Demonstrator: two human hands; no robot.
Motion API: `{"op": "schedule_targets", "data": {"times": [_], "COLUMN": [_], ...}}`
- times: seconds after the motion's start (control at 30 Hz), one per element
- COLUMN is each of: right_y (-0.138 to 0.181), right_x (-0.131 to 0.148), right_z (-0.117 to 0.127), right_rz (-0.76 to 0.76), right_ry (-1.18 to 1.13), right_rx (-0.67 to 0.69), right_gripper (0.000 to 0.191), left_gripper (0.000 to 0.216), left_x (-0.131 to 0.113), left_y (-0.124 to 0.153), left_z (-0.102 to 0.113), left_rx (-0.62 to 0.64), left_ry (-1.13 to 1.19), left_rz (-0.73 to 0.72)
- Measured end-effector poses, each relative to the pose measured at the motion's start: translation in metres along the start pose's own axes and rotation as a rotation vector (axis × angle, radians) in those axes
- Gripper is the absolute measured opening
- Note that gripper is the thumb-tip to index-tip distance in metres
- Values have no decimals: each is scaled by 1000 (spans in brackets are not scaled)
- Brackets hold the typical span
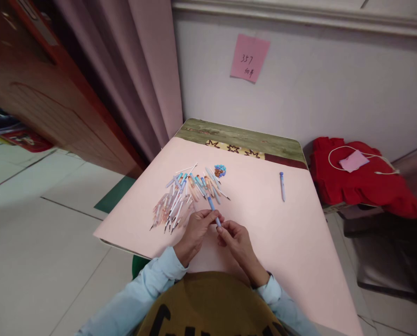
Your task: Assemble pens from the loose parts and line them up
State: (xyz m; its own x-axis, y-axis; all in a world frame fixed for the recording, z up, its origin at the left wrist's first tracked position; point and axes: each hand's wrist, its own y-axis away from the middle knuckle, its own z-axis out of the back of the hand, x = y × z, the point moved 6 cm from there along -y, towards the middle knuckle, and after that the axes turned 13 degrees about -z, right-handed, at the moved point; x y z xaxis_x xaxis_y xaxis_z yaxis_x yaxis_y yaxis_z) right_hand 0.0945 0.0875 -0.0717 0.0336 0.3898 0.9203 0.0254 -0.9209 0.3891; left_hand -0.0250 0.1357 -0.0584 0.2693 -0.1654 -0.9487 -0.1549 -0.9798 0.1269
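Note:
Both my hands meet over the near middle of a pink sheet (292,233) that covers the table. My left hand (197,228) and my right hand (234,238) are both closed on a blue pen (213,210), which points away from me towards a heap of pen parts (187,196). The heap holds several barrels, refills and blue and peach pieces. A small cluster of blue caps (220,170) lies just behind the heap. One finished-looking blue pen (282,185) lies alone to the right.
The green wooden table edge (243,137) shows beyond the pink sheet, against a white wall with a pink note (249,58). A red cloth with a white cord (362,177) lies on a seat at right. Curtain and wooden door stand at left.

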Motion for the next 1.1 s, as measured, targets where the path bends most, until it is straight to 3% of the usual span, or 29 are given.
{"op": "schedule_targets", "data": {"times": [0.13,0.23,0.33,0.43,0.57,0.83,1.1], "right_y": [-17,-30,-37,-39,-38,-44,-43], "right_x": [0,-2,-4,-5,-5,-2,0], "right_z": [17,41,66,77,81,81,79], "right_rz": [81,147,215,260,281,233,253], "right_ry": [99,78,54,90,86,-4,-34], "right_rx": [-72,-230,-421,-508,-538,-510,-463], "right_gripper": [34,33,34,33,33,31,26], "left_gripper": [22,19,12,6,10,12,4], "left_x": [2,-8,-30,-36,-28,-13,-23], "left_y": [-20,-56,-102,-143,-175,-196,-175], "left_z": [-4,-5,-1,-7,-27,-38,-38], "left_rx": [43,75,9,23,99,74,12], "left_ry": [-185,-359,-906,-1078,-1221,-1374,-1166], "left_rz": [-116,-263,-457,-487,-487,-392,-398]}}
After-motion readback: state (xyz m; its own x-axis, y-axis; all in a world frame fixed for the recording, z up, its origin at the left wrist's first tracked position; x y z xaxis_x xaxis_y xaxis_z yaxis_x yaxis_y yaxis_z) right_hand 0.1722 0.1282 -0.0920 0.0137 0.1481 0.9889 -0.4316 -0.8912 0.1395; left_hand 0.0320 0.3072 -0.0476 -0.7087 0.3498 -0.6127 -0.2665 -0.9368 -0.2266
